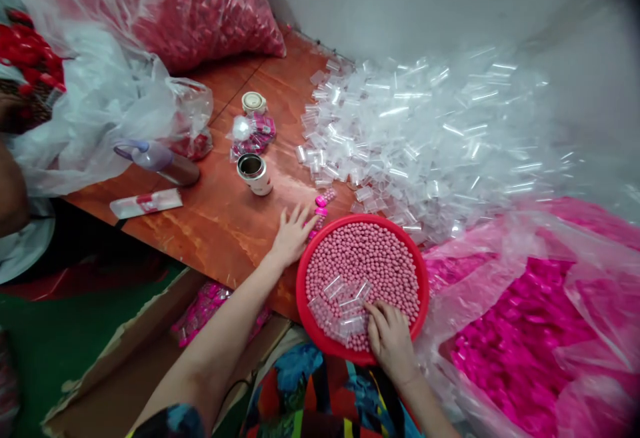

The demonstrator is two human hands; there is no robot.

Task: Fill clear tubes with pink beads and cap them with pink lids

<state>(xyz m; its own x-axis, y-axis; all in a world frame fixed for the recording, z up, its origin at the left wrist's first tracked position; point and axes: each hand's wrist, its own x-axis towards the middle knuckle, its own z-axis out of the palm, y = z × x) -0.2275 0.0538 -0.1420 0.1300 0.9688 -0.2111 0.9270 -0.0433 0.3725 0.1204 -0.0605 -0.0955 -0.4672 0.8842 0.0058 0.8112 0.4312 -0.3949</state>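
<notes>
A round red basin [423, 271] full of small pink beads [370, 251] stands at the table's near edge. Several clear plastic tubes [334, 287] lie on the beads in its lower left part. My right hand [393, 341] reaches over the near rim, its thumb and fingers closed at the end of a clear plastic tube [352, 325]. Just left of the basin, my left hand [291, 237] is open with fingers spread. Its fingertips are beside small bead-filled tubes with bright pink caps [321, 202], partly hidden by the hand and the rim.
Loose clear tubes form a large heap [430, 131] against the wall. At right lies an open bag of bright pink pieces [520, 338]. A cup [255, 175], bottle [160, 161] and tissue pack [147, 203] stand left. Below is a cardboard box [120, 365]; another person's arm [11, 191] shows far left.
</notes>
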